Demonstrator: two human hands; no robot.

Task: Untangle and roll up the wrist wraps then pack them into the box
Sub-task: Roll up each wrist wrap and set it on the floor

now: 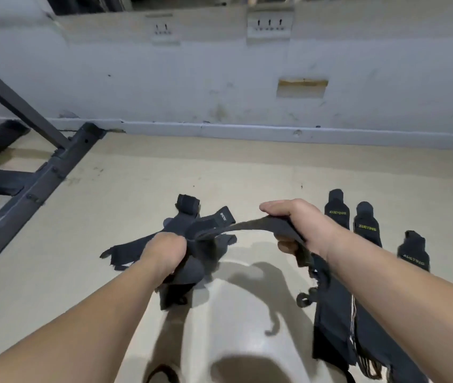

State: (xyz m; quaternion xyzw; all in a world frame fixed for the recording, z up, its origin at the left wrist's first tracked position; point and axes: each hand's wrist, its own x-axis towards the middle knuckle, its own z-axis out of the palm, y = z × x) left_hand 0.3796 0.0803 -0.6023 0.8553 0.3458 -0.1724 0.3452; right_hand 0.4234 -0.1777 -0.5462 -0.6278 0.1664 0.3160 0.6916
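Note:
A tangled bundle of black wrist wraps (192, 233) hangs above the beige floor at the centre. My left hand (165, 251) grips the bundle from the left. My right hand (298, 225) holds one black wrap strap (250, 226) stretched out from the bundle to the right; its loose end drops below my right wrist. Three black wraps with yellow lettering (367, 226) lie side by side on the floor beyond my right forearm. No box is in view.
A black metal rack frame (40, 178) runs along the floor at the left. A white scuffed wall (219, 87) with a skirting board closes the far side. Dark fabric with a striped edge (338, 327) lies under my right forearm.

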